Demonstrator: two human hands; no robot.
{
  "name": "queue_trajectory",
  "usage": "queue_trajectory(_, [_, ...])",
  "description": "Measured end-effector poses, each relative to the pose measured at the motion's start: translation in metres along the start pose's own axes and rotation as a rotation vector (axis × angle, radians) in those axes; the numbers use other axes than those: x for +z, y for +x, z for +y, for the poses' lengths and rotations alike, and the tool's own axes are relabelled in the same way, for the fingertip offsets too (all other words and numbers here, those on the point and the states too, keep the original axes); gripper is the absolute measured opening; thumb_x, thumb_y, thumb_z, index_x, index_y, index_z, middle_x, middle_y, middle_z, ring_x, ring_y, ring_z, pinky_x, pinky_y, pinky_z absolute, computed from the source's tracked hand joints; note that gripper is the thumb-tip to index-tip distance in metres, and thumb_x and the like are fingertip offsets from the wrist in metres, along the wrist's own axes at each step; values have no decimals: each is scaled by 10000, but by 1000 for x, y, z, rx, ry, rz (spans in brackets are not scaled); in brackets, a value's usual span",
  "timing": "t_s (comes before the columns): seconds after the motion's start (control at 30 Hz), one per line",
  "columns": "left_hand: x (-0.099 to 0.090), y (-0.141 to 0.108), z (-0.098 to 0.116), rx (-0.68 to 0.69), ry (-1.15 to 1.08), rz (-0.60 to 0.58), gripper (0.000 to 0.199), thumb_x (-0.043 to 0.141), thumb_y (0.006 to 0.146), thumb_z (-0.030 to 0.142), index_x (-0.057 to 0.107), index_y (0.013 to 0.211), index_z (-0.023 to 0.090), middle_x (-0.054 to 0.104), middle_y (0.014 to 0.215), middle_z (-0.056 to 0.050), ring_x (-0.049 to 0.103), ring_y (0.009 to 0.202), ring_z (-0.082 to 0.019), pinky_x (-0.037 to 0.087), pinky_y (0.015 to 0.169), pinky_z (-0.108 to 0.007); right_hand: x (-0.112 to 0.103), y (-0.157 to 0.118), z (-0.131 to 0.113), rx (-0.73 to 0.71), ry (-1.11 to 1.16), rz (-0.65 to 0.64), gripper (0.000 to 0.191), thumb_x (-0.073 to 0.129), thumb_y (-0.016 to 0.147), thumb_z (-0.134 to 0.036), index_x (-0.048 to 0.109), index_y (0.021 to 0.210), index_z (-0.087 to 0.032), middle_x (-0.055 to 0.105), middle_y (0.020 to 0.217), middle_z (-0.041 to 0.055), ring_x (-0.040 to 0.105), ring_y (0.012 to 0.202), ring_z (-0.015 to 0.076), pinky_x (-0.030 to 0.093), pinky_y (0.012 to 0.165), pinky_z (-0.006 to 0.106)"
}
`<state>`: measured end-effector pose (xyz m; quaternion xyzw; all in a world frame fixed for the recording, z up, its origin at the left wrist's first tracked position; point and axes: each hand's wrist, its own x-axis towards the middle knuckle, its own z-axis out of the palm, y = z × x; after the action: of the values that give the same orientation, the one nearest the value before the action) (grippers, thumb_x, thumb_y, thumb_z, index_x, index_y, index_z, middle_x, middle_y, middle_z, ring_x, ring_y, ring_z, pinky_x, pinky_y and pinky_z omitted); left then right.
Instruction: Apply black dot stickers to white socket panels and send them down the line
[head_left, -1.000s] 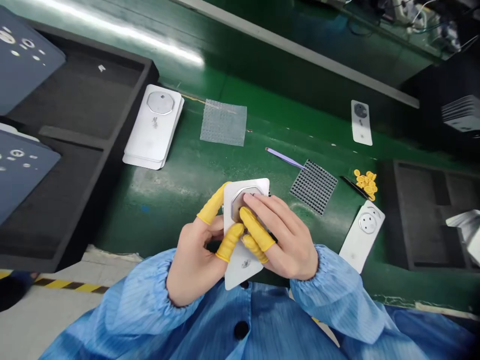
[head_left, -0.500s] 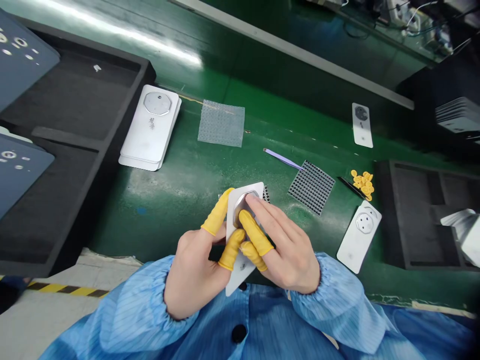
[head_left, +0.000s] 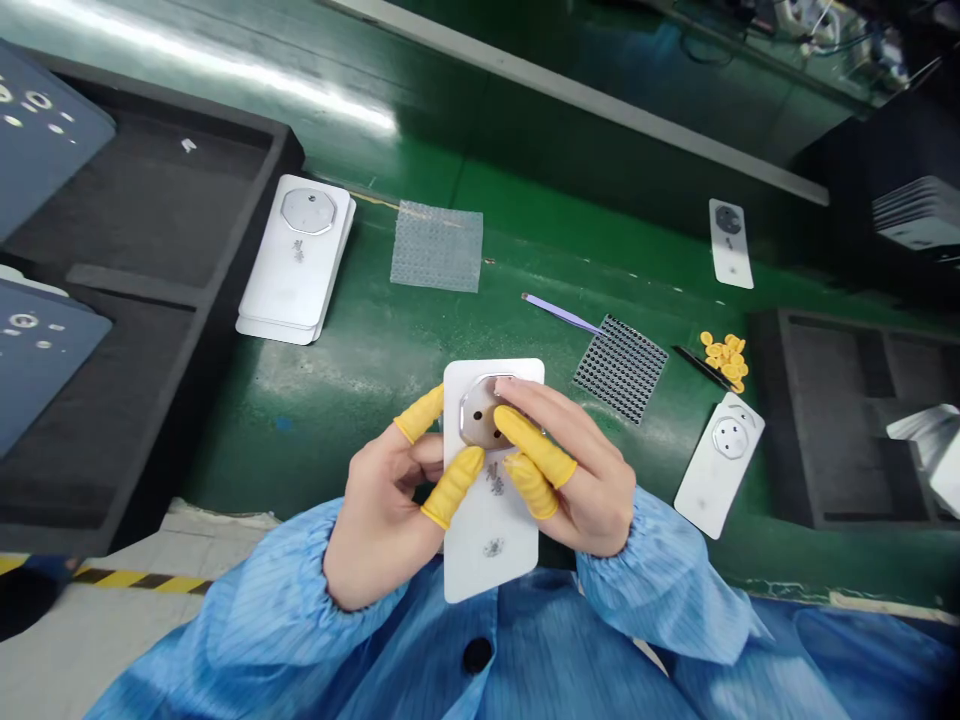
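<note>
Over the green counter [head_left: 360, 400], my left hand [head_left: 390, 500] pinches the white panel [head_left: 472, 530], right hand [head_left: 592, 480] at its octagonal plate [head_left: 484, 395], grip unclear; two dark spots show, fingers hide the rest, so I can't tell what's done or left.

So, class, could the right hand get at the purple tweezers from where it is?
Probably yes: the green tabletop between the right hand and the purple tweezers looks open, though that hand is on the white panel.
</note>
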<state>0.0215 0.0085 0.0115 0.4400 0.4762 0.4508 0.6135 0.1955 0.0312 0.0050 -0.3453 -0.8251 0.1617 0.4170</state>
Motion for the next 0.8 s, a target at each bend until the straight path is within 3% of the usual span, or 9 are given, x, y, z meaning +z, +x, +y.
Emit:
queue_trajectory(0.1, [2, 1, 5, -82, -152, 4, 389, 659, 821, 135, 624, 1192, 248, 766, 726, 8, 713, 568, -152, 602, 536, -222, 3, 0, -2, 100, 20, 147, 444, 583, 847, -116, 555, 1275, -231, 537, 1373, 90, 551, 1231, 272, 539, 968, 513])
queue_trajectory(0.17, [3, 2, 8, -103, -209, 0, 332, 663, 821, 140, 660, 1140, 234, 769, 732, -6, 720, 581, -160, 604, 537, -222, 8, -3, -3, 250, 91, 248, 482, 624, 818, -95, 569, 1266, -265, 530, 1384, 59, 549, 1235, 276, 532, 986, 510])
queue_trajectory(0.27, [5, 5, 9, -88, -224, -2, 240, 687, 806, 165, 718, 1039, 210, 772, 759, -24, 721, 606, -153, 592, 548, -188, 18, -9, -5, 511, 321, 330, 472, 642, 823, -116, 576, 1256, -292, 669, 1199, 30, 678, 1036, 217, 619, 861, 406])
queue_trajectory(0.33, [6, 6, 8, -66, -207, 23, 194, 697, 799, 182, 743, 986, 206, 771, 751, -24, 716, 607, -144, 581, 544, -169, 23, -11, -7, 595, 431, 382, 426, 658, 822, -146, 609, 1213, -305, 728, 1044, 5, 724, 848, 170, 655, 725, 323])
queue_trajectory(0.43, [8, 8, 4, -33, -159, 98, 136, 717, 773, 162, 767, 893, 201, 755, 677, -11, 687, 545, -123, 563, 512, -159, 25, -12, -12, 594, 449, 441, 411, 687, 795, -143, 641, 1168, -309, 738, 1002, -3, 724, 751, 145, 655, 644, 276])
queue_trajectory(0.63, [11, 10, -3, 25, -97, 230, 18, 753, 729, 169, 770, 733, 164, 742, 633, -21, 664, 520, -113, 541, 497, -149, 26, -13, -14, 529, 360, 461, 481, 706, 757, -79, 638, 1173, -312, 715, 1104, 8, 730, 802, 153, 651, 640, 255])
queue_trajectory(0.7, [10, 13, -5, -14, -94, 214, 53, 754, 735, 192, 774, 769, 156, 748, 643, -33, 669, 520, -127, 548, 490, -169, 28, -14, -12, 529, 346, 480, 475, 701, 759, -77, 642, 1169, -309, 715, 1103, 9, 730, 811, 162, 652, 638, 261])
queue_trajectory(0.8, [4, 19, -7, -107, -122, 93, 130, 738, 761, 237, 776, 848, 149, 760, 691, -56, 695, 556, -167, 576, 505, -227, 29, -15, -9, 542, 372, 483, 442, 678, 788, -101, 635, 1183, -296, 737, 1021, 9, 733, 779, 171, 657, 645, 292])
